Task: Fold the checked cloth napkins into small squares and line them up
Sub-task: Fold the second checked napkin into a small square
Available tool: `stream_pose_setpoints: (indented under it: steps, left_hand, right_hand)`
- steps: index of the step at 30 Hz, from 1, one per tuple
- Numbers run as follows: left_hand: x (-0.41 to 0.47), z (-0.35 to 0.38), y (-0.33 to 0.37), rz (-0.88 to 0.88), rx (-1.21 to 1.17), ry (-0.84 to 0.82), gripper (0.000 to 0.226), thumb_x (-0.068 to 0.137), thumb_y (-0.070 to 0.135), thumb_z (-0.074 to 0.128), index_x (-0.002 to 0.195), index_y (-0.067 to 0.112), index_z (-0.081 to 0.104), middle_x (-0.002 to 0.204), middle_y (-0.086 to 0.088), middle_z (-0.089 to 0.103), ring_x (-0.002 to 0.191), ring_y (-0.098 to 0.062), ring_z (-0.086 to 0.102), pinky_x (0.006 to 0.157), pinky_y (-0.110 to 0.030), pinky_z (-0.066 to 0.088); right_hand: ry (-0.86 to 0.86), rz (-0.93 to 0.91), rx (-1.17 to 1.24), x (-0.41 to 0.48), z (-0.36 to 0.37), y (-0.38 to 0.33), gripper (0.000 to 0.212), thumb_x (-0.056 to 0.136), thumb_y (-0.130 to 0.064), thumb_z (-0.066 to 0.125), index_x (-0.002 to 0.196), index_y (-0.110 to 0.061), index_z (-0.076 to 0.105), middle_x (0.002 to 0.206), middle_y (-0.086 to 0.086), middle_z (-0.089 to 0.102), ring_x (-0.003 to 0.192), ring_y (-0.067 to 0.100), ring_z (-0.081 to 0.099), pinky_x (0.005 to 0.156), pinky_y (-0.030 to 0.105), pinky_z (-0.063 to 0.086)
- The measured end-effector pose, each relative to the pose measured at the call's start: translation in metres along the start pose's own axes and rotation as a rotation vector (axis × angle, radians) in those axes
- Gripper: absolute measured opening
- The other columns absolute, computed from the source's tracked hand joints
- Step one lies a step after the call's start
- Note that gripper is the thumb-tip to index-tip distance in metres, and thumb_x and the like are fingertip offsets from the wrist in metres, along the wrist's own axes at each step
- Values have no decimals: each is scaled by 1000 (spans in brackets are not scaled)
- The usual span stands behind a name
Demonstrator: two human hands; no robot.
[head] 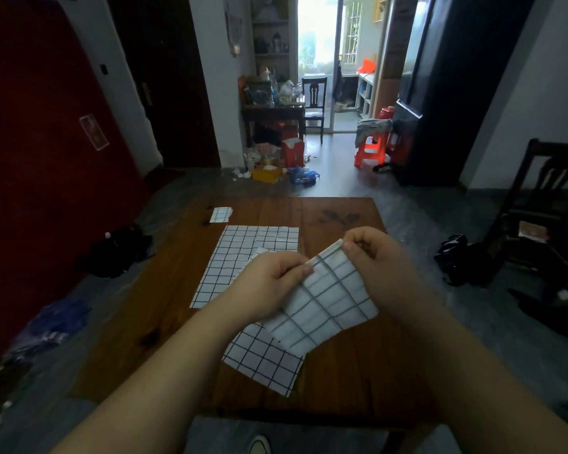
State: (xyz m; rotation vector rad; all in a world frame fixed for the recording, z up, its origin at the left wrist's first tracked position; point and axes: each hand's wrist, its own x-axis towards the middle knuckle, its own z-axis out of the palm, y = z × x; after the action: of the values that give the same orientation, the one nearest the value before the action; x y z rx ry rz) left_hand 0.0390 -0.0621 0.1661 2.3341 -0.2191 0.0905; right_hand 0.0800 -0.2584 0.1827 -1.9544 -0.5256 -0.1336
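Above the middle of the wooden surface (341, 371), the left hand (269, 283) and right hand (377, 257) lift the held napkin (328, 299). Each grip is closed in a pinch on its top edge, which looks doubled over. Beyond the held napkin, far left, lies one small folded square (221, 214), apparently the only one finished. Just behind the held napkin a flat napkin (243, 257) lies spread, and beneath it a lower napkin (263, 358); both are unfolded. Farther beyond are a cluttered floor (335, 178) and a red stool (369, 152).

The brown wooden worktop (151, 322) carries three checked cloths. A large napkin (240, 257) lies spread flat near the middle. A small folded square (221, 214) sits alone at the far left corner. Another napkin (263, 362) lies askew towards the near edge. A dark stain (338, 217) marks the far right.
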Motion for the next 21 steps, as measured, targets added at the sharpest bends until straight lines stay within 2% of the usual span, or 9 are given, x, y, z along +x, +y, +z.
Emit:
stream_pose_setpoints:
  steps: [4, 8, 11, 15, 18, 21]
  left_hand:
    - [-14, 0, -25, -77, -60, 48, 18, 102, 27, 53, 93, 34, 68, 91, 10, 69, 86, -2, 63, 78, -28, 53]
    - [-22, -3, -38, -82, -80, 99, 22, 101, 21, 55, 92, 35, 70, 87, 13, 71, 85, -1, 64, 74, -20, 51]
    - [-25, -9, -44, -93, -71, 97, 19, 101, 21, 55, 96, 27, 72, 91, 9, 73, 88, -4, 66, 81, -29, 55]
    - [-25, -22, -42, -108, -40, -15, 17, 101, 27, 56, 109, 30, 70, 104, 14, 71, 99, 0, 64, 92, -35, 56]
    - [-18, -31, -22, -34, -54, -49, 24, 98, 35, 58, 122, 34, 66, 115, 19, 67, 109, 3, 60, 96, -30, 53]
    - [-8, -27, 5, 80, 7, -91, 19, 100, 38, 54, 114, 34, 66, 105, 17, 67, 100, 1, 61, 86, -27, 52]
  right_hand:
    - [50, 15, 13, 3, -11, 3, 23, 99, -13, 53, 78, -20, 57, 77, -5, 58, 64, -8, 51, 58, 5, 41]
    - [79, 3, -17, 5, -13, 4, 24, 99, -14, 53, 78, -24, 56, 80, -7, 57, 68, -8, 51, 59, 7, 40]
    - [59, 13, -37, 5, -11, 4, 23, 100, -16, 52, 79, -24, 56, 81, -8, 57, 71, 0, 51, 61, 18, 39]
    - [30, 6, -17, 2, -10, 0, 21, 100, -16, 52, 80, -21, 58, 80, -7, 57, 70, 1, 51, 61, 16, 38]
    - [-55, -24, -19, -2, -4, -5, 21, 99, -15, 54, 80, -22, 59, 80, -8, 58, 69, -5, 52, 61, 11, 42]
    - [-105, -51, -14, -8, 11, -11, 19, 98, -16, 56, 83, -26, 60, 85, -7, 61, 75, -2, 55, 64, 11, 44]
